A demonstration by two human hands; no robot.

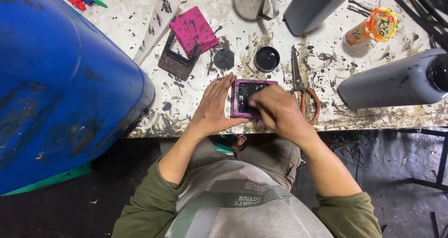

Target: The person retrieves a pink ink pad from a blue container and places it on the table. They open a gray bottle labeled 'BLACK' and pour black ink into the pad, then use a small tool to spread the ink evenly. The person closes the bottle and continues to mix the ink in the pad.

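A pink square tray (239, 100) filled with black lies flat at the table's (196, 107) near edge, its sides square to that edge, with no clear long axis. The left hand (215, 105) presses flat and open against its left side; the right hand (277, 110) covers its right part, fingers curled, grip unclear. Beyond the tray sits a round black-filled cup (267, 58), scissors (301, 86) lie just right pointing away, and an orange tube with a yellow label (373, 27) lies far right.

Ink-spattered white counter (196, 112) bearing: near centre, pink square frame (235, 108); right of it, scissors (301, 86); farther, black-filled cup (267, 59), pink block (192, 29), metal jug (252, 2); far right, grey bottle (389, 84).
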